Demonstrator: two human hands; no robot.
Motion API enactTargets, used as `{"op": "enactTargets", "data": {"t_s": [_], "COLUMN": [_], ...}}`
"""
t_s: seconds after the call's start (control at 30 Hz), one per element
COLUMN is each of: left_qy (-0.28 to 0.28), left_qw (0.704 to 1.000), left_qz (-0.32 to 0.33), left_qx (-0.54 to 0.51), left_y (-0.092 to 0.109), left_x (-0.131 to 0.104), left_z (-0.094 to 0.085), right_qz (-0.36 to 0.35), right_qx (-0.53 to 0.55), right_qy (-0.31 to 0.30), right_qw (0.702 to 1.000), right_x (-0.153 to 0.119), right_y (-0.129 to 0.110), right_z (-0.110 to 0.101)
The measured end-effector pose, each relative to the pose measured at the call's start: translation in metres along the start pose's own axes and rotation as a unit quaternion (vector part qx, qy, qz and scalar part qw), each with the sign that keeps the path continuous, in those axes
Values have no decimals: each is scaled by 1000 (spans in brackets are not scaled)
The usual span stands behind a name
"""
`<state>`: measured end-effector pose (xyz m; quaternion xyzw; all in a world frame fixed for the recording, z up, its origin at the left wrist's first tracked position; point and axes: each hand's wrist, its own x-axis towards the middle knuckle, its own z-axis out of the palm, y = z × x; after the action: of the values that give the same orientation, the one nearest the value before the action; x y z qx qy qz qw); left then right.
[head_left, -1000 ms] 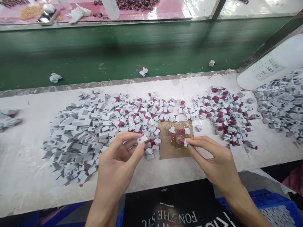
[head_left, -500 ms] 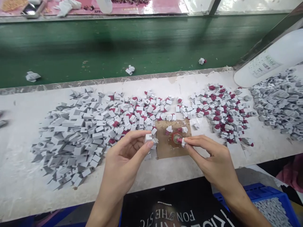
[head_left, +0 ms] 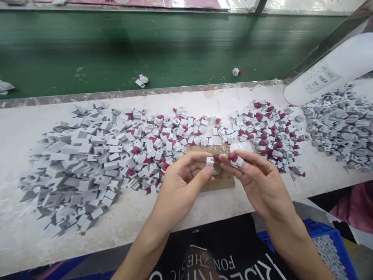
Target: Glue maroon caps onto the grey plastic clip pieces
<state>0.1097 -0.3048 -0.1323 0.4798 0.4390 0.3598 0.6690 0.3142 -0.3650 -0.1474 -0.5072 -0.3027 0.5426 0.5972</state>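
Between the thumb and fingertip of my left hand [head_left: 185, 186] is a small light-grey plastic block [head_left: 210, 161] with a notch in it. My right hand [head_left: 264, 184] pinches a grey and dark-red piece [head_left: 236, 159], its red end turned toward the left hand. The two pieces are close but apart. Beneath the hands lies a brown cardboard square [head_left: 221, 183]; the round spot on it is mostly covered by my fingers. Left of it spreads a heap of grey blocks [head_left: 84, 149], mixed with red-and-grey pieces near the cardboard.
More red-and-grey pieces [head_left: 264, 134] lie right of the cardboard, beside another grey heap [head_left: 344, 124]. A white bottle [head_left: 326, 70] leans at the right. Behind the white table [head_left: 163, 217] runs a green belt [head_left: 116, 46] with a few stray pieces. A blue crate [head_left: 338, 237] stands below.
My left hand has moved right with its block, toward the right hand. My right hand has turned and lifted its red-and-grey piece off the round spot. Stray pieces on the belt appear farther left.
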Motion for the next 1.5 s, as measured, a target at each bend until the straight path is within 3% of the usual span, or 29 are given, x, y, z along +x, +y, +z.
{"op": "enactTargets", "data": {"t_s": [0.23,0.4,0.63,0.9,1.03,1.1,1.17,1.23,1.37,1.5], "left_qy": [-43,-50,-58,-71,-27,17,54,74,100,134], "left_qw": [998,997,997,997,992,985,977,968,925,900], "left_qz": [-11,-17,-14,35,78,99,111,120,111,77], "left_qx": [-54,-56,-44,23,93,139,175,208,348,408], "left_y": [2,-3,-1,16,27,34,42,53,78,93], "left_x": [7,8,8,13,22,29,40,57,115,191], "left_z": [11,9,9,-6,-22,-28,-29,-26,-13,-11], "right_qz": [16,-13,-69,-44,-21,-62,-123,-150,-152,-135], "right_qx": [-16,-104,-156,-112,-220,-335,-461,-499,-530,-540], "right_qy": [14,10,11,-78,-184,-142,-19,33,38,61], "right_qw": [1000,994,985,990,958,929,879,853,834,829], "right_x": [0,-2,-6,13,61,105,158,212,287,301], "right_y": [-1,3,-7,-22,-47,-59,-65,-65,-54,-50], "right_z": [3,-1,11,20,24,29,39,52,77,79]}}
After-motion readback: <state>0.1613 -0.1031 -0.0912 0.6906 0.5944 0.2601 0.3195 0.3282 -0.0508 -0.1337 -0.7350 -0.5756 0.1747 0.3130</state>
